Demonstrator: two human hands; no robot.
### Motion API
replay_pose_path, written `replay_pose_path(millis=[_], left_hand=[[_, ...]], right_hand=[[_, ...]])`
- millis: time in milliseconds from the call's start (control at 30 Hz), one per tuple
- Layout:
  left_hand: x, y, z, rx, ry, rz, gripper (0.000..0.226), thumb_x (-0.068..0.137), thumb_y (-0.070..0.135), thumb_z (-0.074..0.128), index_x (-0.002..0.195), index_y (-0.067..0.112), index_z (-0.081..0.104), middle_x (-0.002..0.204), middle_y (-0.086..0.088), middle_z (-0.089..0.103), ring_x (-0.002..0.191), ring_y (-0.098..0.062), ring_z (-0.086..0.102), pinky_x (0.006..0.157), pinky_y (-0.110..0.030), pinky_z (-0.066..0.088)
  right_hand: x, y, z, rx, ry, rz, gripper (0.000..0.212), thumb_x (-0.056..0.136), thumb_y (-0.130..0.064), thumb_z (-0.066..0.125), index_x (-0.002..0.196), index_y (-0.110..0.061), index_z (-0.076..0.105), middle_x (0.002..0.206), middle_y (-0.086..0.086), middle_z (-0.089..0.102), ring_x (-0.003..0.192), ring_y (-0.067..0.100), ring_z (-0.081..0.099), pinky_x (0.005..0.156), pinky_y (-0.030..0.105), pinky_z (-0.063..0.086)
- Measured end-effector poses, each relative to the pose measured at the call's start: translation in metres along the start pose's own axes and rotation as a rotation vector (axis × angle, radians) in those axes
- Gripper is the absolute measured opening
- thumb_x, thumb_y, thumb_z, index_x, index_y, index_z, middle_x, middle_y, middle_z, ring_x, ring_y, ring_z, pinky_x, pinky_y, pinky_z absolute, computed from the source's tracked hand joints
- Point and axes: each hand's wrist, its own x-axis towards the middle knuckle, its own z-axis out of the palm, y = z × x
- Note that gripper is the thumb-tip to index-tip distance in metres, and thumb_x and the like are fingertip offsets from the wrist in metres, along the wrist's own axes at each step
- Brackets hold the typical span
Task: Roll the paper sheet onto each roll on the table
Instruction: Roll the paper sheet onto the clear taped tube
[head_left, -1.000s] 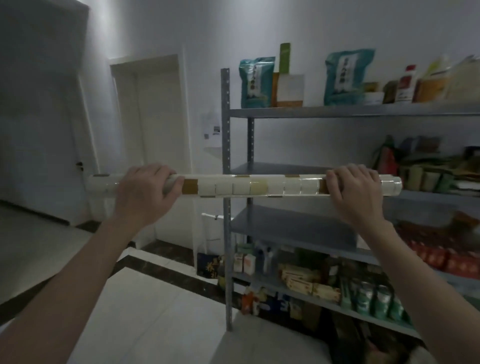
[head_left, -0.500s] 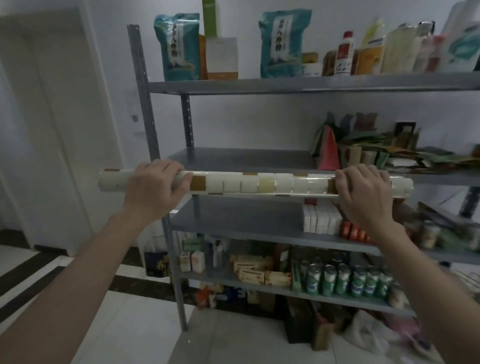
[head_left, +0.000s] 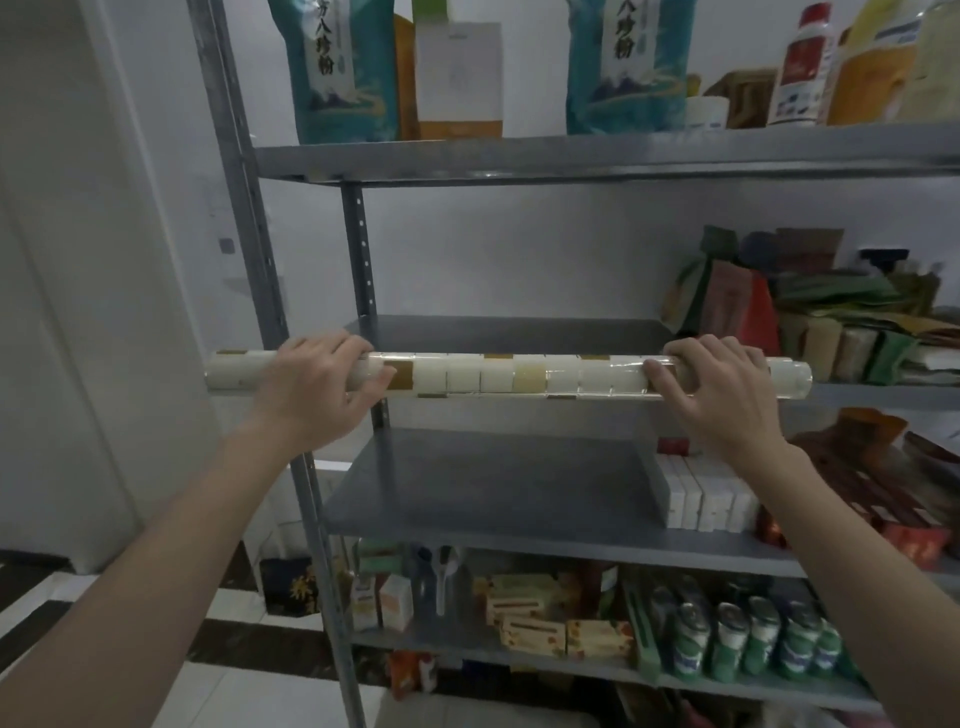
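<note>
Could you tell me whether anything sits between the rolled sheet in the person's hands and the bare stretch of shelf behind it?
Nothing visible does. The left hand and right hand hold the rolled sheet level before the grey shelf; its left part is bare, with packets only at its right end.

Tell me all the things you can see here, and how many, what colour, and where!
paper roll: one, white with tan squares, held level in front of the shelves
metal shelf rack: one, grey, straight ahead
big pouches: two, teal, top shelf
box: one, white and orange, between the pouches
bottle: one, white with red cap, top shelf, right
packets: a heap, green and red, second shelf, right
small boxes: a row, white, third shelf; number unclear
cans: several, green, bottom shelf, right
cartons: several, yellow, bottom shelf, middle
left hand: one, gripping the roll's left part
right hand: one, gripping the roll's right part
</note>
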Motion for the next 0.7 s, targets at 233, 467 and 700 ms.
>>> replay_pose_path(millis=[233,467,700], left_hand=[[0.058,-0.062,0.077,-0.038,-0.055,0.062,0.055,0.101,0.057,0.034,0.105,0.011,0.065,0.093,-0.005,0.067,0.077,-0.023,0.061,0.074,-0.038,0.049],[0.111,-0.098,0.148,-0.051,-0.132,0.034,0.060,0.102,0.060,0.030,0.111,0.012,0.065,0.100,-0.006,0.070,0.082,-0.023,0.064,0.078,-0.040,0.052],[0.168,-0.120,0.216,-0.126,-0.155,-0.026,0.059,0.101,0.061,0.031,0.112,0.014,0.064,0.103,-0.002,0.067,0.091,-0.026,0.060,0.085,-0.043,0.043]], right_hand=[[0.056,0.001,0.071,-0.058,-0.057,0.054,0.059,0.099,-0.063,0.035,0.107,-0.014,0.068,0.102,0.005,0.068,0.095,0.025,0.057,0.092,0.043,0.038],[0.111,0.020,0.134,-0.104,-0.136,0.120,0.068,0.098,-0.070,0.028,0.102,-0.014,0.066,0.106,0.013,0.068,0.103,0.032,0.058,0.096,0.047,0.037],[0.164,0.051,0.198,-0.068,-0.107,0.099,0.071,0.095,-0.072,0.030,0.103,-0.013,0.069,0.103,0.008,0.070,0.101,0.030,0.062,0.096,0.044,0.037]])
